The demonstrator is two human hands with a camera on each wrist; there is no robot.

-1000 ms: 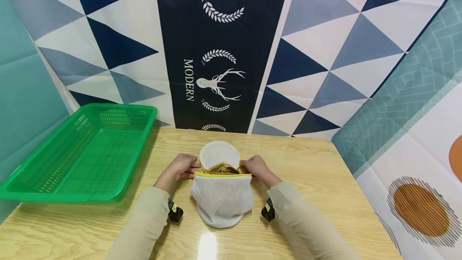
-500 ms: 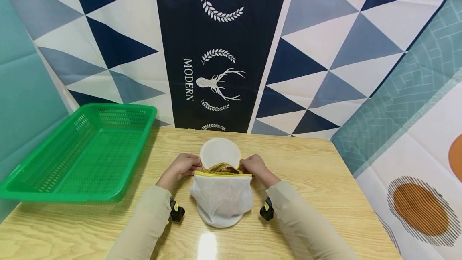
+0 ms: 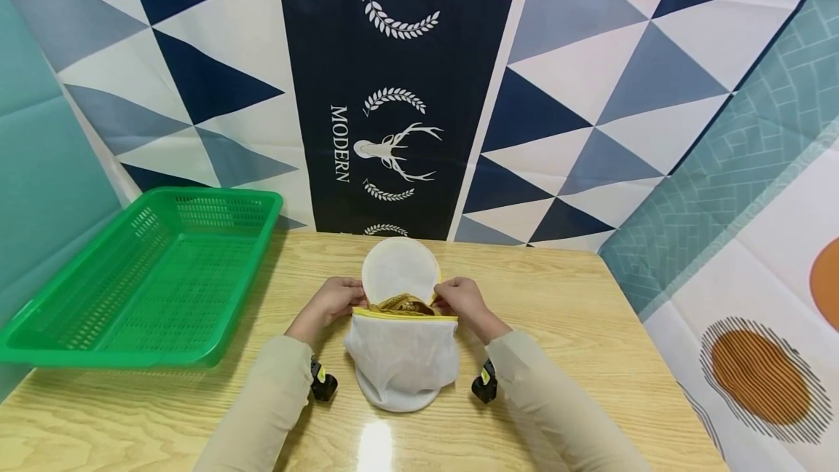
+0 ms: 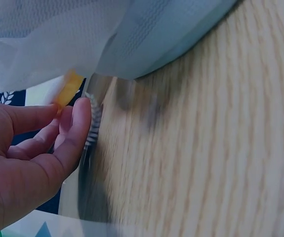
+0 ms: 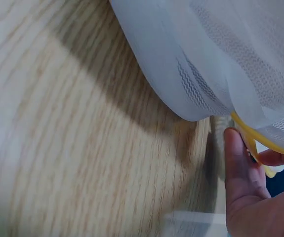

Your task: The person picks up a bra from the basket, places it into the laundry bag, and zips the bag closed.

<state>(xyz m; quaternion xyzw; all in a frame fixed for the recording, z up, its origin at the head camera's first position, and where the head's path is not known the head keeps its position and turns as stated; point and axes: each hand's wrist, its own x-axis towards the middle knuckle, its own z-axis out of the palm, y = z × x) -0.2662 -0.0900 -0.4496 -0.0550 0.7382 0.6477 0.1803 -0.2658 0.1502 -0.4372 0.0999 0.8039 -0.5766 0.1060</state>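
Note:
A white mesh laundry bag (image 3: 403, 359) with yellow trim stands on the table in the head view. Its round white end panel (image 3: 401, 269) is raised at the back, and some brownish-gold patterned material (image 3: 405, 303) shows in the opening. At the bag's left side, my left hand (image 3: 336, 299) pinches the yellow edging (image 4: 70, 89) between thumb and fingers. Opposite it, my right hand (image 3: 464, 299) pinches the yellow trim (image 5: 253, 143) on the right side. The bag's lower contents are hidden behind the white mesh.
A green plastic basket (image 3: 245, 290) with slotted walls sits at the left of the wooden table (image 3: 557, 326). Patterned cloth (image 3: 393, 93) hangs behind the table's back edge. More cloth (image 3: 754, 253) covers the right side.
The round end panel has risen slightly, moving up and back from the opening. Both hands stay at the bag's sides with only small shifts.

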